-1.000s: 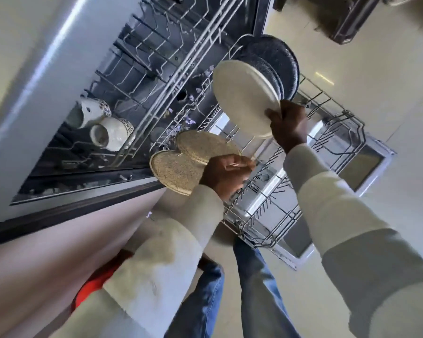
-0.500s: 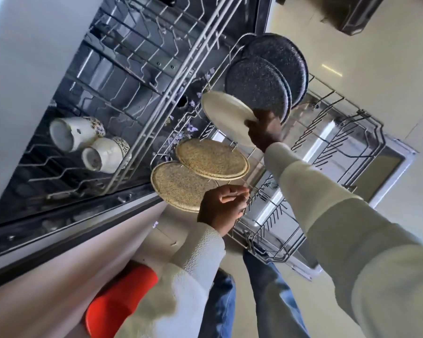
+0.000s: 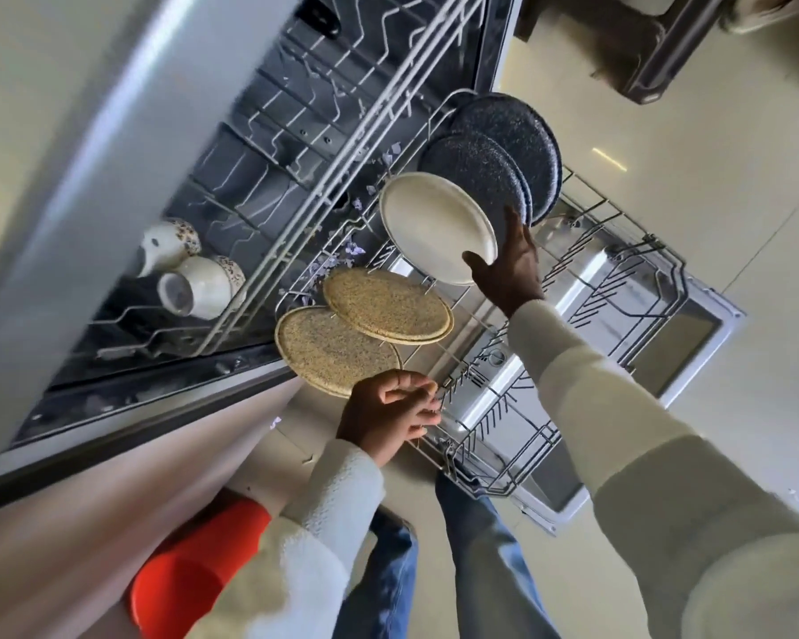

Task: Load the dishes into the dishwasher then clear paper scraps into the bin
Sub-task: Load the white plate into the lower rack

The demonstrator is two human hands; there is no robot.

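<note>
The dishwasher's lower rack [image 3: 628,279] is pulled out over the open door. Two dark speckled plates [image 3: 503,145] stand at its far end. Beside them a cream plate [image 3: 430,223] stands tilted, and my right hand [image 3: 510,269] holds its rim, thumb in front and fingers behind. Two tan speckled plates [image 3: 384,306] lean in the near slots. Just below the nearer tan plate, my left hand [image 3: 388,410] hovers with fingers loosely curled, holding nothing, by the rack's edge.
Two white patterned cups [image 3: 194,274] lie in the upper rack [image 3: 324,113]. An orange-red object [image 3: 190,574] sits low at the left beside my jeans-clad legs [image 3: 476,564]. The dishwasher door [image 3: 683,343] juts out over the pale tiled floor.
My right hand has carried the cream plate down into the rack beside the dark plates. My left hand has let go of the tan plate and drawn back a little.
</note>
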